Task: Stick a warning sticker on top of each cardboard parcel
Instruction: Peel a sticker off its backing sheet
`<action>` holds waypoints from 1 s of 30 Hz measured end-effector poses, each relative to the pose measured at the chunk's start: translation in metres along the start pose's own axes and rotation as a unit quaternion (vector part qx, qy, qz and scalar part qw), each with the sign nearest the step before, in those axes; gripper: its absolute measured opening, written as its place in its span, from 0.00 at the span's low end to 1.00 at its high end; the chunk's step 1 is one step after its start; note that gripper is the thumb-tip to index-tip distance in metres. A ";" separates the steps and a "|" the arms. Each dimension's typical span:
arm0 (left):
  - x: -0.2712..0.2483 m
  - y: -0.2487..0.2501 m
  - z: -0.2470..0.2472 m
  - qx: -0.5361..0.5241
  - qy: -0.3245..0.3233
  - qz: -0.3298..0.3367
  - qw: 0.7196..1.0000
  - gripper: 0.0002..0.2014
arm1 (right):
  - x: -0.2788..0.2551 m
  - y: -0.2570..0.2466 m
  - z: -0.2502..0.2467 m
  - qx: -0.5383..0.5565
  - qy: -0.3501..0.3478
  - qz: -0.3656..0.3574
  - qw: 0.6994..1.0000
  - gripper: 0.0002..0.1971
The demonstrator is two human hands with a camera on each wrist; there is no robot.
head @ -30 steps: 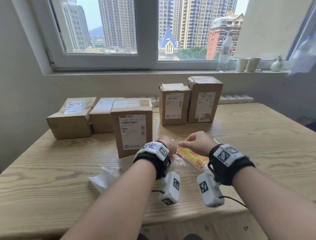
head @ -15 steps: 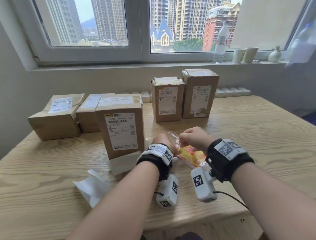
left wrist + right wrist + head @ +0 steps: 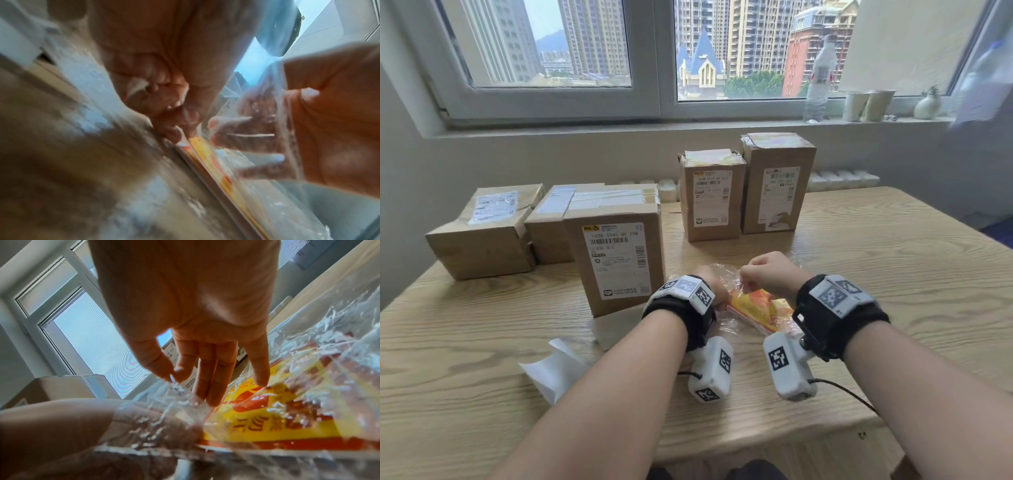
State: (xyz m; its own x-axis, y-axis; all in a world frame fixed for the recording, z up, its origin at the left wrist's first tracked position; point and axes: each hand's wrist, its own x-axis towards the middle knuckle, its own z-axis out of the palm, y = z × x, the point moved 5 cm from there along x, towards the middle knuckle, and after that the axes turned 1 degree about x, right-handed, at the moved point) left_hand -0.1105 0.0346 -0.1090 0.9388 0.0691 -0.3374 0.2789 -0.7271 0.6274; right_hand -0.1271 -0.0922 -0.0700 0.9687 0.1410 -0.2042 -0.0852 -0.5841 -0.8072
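Note:
Several cardboard parcels stand on the wooden table [image 3: 893, 274]: a low one [image 3: 486, 233] at far left, one [image 3: 551, 222] beside it, a tall one [image 3: 616, 246] nearest me, and two upright ones [image 3: 710, 195] [image 3: 777, 181] at the back. A clear plastic bag [image 3: 722, 272] holding yellow-and-red warning stickers [image 3: 756, 308] [image 3: 267, 423] lies in front of me. My left hand [image 3: 710, 284] [image 3: 176, 123] pinches the edge of the sticker stack [image 3: 207, 159] at the bag's mouth. My right hand [image 3: 767, 274] [image 3: 172, 379] pinches the bag's film between thumb and forefinger and holds it up.
Two white backing papers [image 3: 551, 370] [image 3: 616, 329] lie left of my left arm, in front of the nearest parcel. A water bottle [image 3: 820, 78], cups [image 3: 866, 104] and a small vase [image 3: 928, 106] stand on the windowsill. The table's front edge runs under my forearms.
Both hands stay at the sticker bag in about the same spot, fingers working at its mouth. The head view has shifted slightly; the parcels have not moved.

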 end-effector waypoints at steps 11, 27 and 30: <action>-0.017 -0.001 -0.023 -0.045 -0.029 -0.024 0.998 0.07 | -0.005 0.001 -0.011 -0.049 0.056 -0.008 0.997 0.12; -0.080 0.000 -0.083 -0.108 0.103 0.062 0.987 0.06 | -0.033 -0.021 -0.010 -0.151 0.099 -0.053 0.982 0.07; -0.093 -0.001 -0.095 -0.138 0.108 0.077 0.982 0.05 | -0.040 -0.034 -0.010 -0.136 0.107 -0.081 0.982 0.05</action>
State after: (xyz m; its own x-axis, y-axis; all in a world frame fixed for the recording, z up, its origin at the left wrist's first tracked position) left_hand -0.1788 0.0933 -0.0114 0.9867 0.1375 -0.0866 0.1471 -0.5295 0.8354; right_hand -0.1607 -0.0859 -0.0286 0.9937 0.0953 0.0591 0.1111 -0.7639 -0.6357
